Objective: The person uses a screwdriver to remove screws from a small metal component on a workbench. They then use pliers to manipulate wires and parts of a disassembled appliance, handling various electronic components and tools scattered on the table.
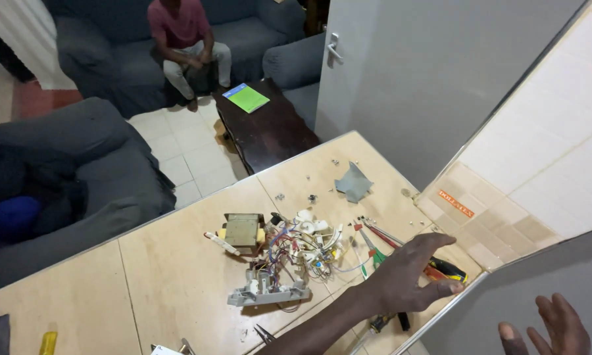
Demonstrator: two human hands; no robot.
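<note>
Left hand (406, 275) over pliers (441, 268)

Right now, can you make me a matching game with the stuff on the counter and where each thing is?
Things:
1. transformer
2. grey scrap
3. green booklet
4. left hand

Places:
A. on the dark coffee table
B. over the tools by the wall
C. left of the wire bundle
D. far end of the counter

Pairs: 1-C, 2-D, 3-A, 4-B

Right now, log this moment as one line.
left hand: open, over red-handled pliers | right hand: open, holds nothing | transformer and wire bundle lie on counter
</note>
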